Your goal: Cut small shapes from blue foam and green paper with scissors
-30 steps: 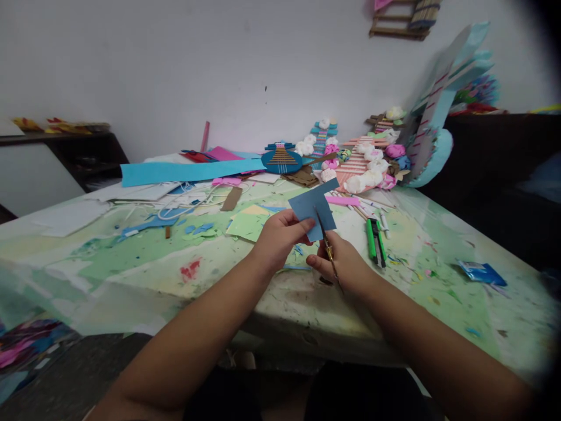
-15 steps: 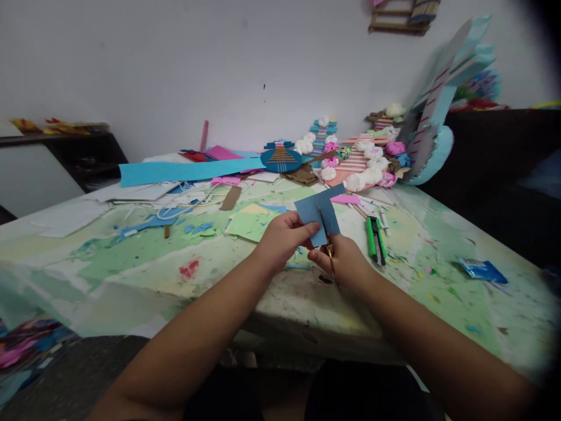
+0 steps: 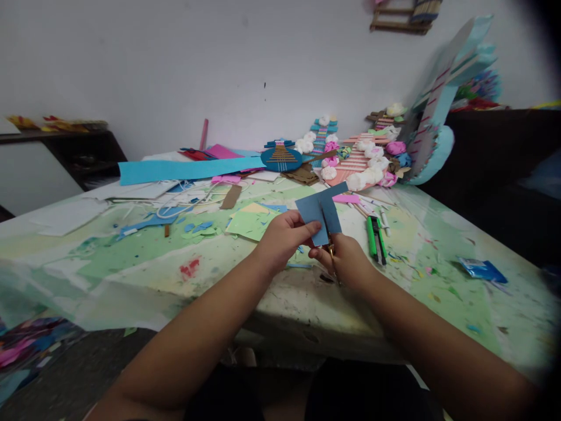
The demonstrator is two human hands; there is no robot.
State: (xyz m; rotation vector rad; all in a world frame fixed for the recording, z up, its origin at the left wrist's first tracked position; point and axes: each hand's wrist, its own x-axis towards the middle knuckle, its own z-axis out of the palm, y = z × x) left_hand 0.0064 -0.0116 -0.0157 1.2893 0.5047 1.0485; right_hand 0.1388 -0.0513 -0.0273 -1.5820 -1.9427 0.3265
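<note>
My left hand [image 3: 290,235] pinches a small piece of blue paper [image 3: 310,211] between thumb and fingers, above the front of the table. In my right hand [image 3: 348,257] is a pair of scissors [image 3: 331,250], its handles partly hidden by my fingers. The blades run up into a slit in the paper from its lower edge. Sheets of light green paper [image 3: 248,225] lie just behind my left hand. A green utility knife [image 3: 376,240] rests on the table to the right of my right hand.
A paint-stained cloth covers the table [image 3: 245,280]. Blue scraps [image 3: 201,227] and white paper [image 3: 70,216] lie at left. A long blue strip [image 3: 188,171] and decorated craft pieces [image 3: 362,161] stand at the back. A blue packet [image 3: 482,270] lies at right.
The blue paper and both hands have shifted very slightly. The scissor blades remain in the slit, and both hands keep their hold.
</note>
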